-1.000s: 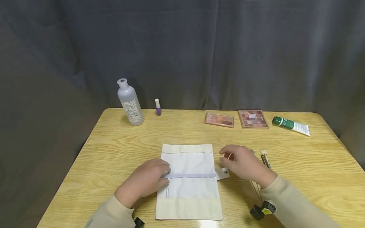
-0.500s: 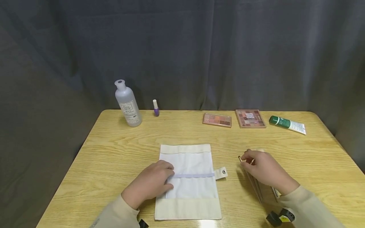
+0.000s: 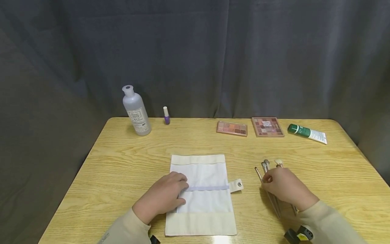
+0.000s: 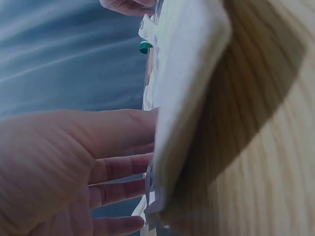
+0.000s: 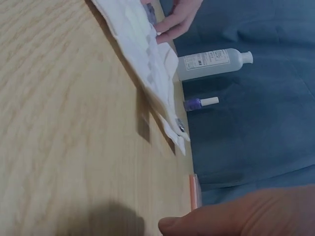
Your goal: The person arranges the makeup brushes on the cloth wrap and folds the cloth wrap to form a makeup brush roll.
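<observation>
Wood bench (image 3: 106,176): our right hand (image 3: 286,187) covers the brushes (image 3: 264,165) (roughly fore-aft; can't tell grip); left hand (image 3: 164,195) rests, relaxed, on pouch (image 3: 208,201).

The head camera looks forward and down, from above the near side of the table (image 3: 122,162), to the dark curtain (image 3: 182,61). The left wrist camera, turned sideways, sits close behind the left hand (image 4: 47,169), beside the fabric brush roll (image 4: 189,73). The right one, also sideways, faces low across toward the bottle (image 5: 209,64), which the head view shares.
</observation>
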{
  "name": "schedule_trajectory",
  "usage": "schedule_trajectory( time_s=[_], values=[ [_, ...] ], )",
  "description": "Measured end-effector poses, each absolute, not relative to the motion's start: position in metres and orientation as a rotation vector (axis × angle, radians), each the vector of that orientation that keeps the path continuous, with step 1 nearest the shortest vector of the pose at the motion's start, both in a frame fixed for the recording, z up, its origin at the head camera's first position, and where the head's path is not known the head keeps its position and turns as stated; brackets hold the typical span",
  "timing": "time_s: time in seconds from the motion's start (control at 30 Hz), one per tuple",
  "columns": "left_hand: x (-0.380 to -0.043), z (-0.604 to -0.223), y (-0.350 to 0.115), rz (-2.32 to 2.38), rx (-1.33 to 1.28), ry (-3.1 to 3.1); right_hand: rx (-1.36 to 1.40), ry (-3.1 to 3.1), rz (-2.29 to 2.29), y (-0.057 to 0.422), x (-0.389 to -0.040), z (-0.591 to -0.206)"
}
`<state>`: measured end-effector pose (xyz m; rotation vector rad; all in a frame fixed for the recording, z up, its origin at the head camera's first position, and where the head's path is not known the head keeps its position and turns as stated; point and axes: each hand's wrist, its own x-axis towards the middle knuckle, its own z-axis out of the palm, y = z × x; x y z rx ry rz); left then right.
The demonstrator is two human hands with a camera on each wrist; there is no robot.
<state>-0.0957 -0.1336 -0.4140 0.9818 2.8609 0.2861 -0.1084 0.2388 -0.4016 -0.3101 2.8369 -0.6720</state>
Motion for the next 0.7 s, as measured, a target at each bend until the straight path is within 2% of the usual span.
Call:
schedule_trajectory(
  time_s=[0.47, 0.7],
  values=[
    [-0.096, -0.413, -0.133, 0.323, 0.971, 2.831, -0.209, 2.759, -0.661, 0.225, -0.112, -0.406],
    [-0.094, -0.41, -0.132, 0.367, 0.968, 2.823, -0.254, 2.761, -0.698, 0.226, -0.111, -0.399]
  ],
)
